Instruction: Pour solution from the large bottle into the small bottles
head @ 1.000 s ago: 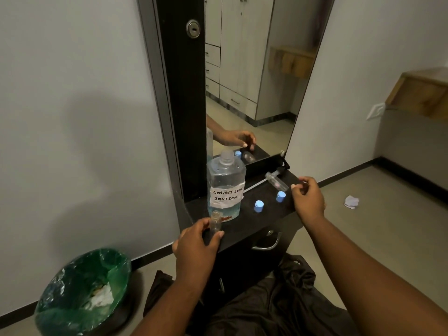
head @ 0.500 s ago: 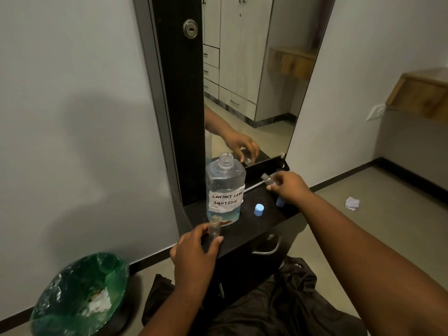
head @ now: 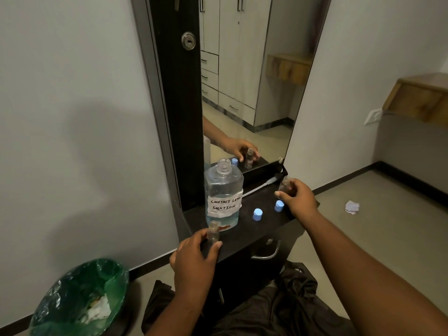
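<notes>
The large clear bottle (head: 223,192), labelled "CONTACT LENS SOLUTION", stands uncapped on the black shelf (head: 257,232), holding a little bluish liquid. My left hand (head: 194,259) grips a small clear bottle (head: 213,232) upright at the shelf's front left corner. My right hand (head: 298,196) holds a second small clear bottle (head: 284,184) upright near the shelf's right end. Two blue caps (head: 257,214) (head: 279,206) lie on the shelf between the hands.
A mirror (head: 244,88) rises behind the shelf. A pump nozzle with tube (head: 272,180) lies at the shelf's back. A drawer handle (head: 266,254) sits below. A green-lined bin (head: 82,299) stands at lower left, dark cloth (head: 278,301) below, crumpled paper (head: 352,206) on the floor.
My right hand reached to the lying small bottle, took hold of it and stood it upright. The large bottle's top came off. My left hand stayed on its small bottle.
</notes>
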